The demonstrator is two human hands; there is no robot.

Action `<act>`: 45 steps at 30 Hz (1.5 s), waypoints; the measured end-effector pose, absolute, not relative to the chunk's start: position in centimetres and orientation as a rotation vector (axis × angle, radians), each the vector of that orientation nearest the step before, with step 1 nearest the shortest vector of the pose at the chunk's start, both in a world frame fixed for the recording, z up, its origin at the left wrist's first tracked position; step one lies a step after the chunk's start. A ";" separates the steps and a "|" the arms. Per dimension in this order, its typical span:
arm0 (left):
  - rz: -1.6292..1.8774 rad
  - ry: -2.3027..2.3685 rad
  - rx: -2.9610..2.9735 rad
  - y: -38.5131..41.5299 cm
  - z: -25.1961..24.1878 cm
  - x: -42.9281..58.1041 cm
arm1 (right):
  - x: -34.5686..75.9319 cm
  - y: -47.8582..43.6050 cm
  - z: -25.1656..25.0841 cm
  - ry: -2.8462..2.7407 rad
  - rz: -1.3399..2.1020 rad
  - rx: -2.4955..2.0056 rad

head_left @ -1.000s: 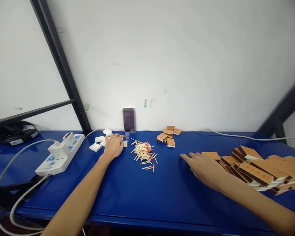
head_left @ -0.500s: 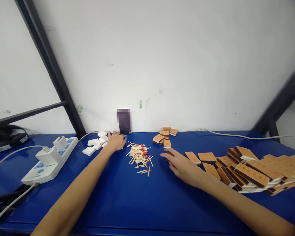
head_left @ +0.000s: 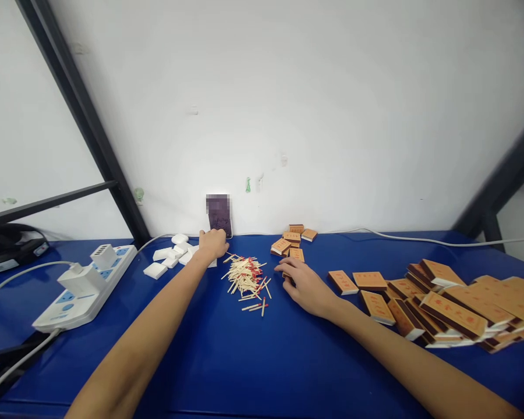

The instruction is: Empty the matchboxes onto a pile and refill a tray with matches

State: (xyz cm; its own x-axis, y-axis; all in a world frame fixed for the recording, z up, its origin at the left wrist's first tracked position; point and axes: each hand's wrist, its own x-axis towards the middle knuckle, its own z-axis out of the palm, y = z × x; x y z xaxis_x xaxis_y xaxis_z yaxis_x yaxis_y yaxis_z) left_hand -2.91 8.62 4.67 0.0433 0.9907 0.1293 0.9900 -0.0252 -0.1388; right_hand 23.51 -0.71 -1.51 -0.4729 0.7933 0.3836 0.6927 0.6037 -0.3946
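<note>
Box heap (head_left: 463, 302): nearest, on the right of the desk (head_left: 244, 361).
Right hand (head_left: 304, 283): palm down just beside the matches (head_left: 247, 276), grip hidden, couldn't tell.
Matches: all loose in one pile.
Left hand (head_left: 212, 243): farthest, curled on the white trays (head_left: 166, 256), couldn't tell if it held one.

The blue surface (head_left: 227, 349) carries a white power strip (head_left: 85, 285) at the left, white trays (head_left: 156, 270) and a pile of loose matches (head_left: 247, 276) mid-back, a small cluster of matchboxes (head_left: 292, 238) near the wall, a cable (head_left: 419, 240) along the back, and a big heap of matchboxes (head_left: 454, 299) on the right
</note>
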 end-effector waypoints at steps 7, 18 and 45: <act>-0.043 -1.923 -2.413 7.4 4.3 -3.5 | 23.6 -0.8 -1.4 -2.298 0.285 -1.161; -0.239 -1.624 -2.596 1.9 4.3 -5.6 | 23.8 -0.6 -1.7 -2.291 0.287 -1.146; -0.348 -1.703 -2.492 2.7 1.9 -5.7 | 23.9 -0.6 -1.9 -2.286 0.251 -1.142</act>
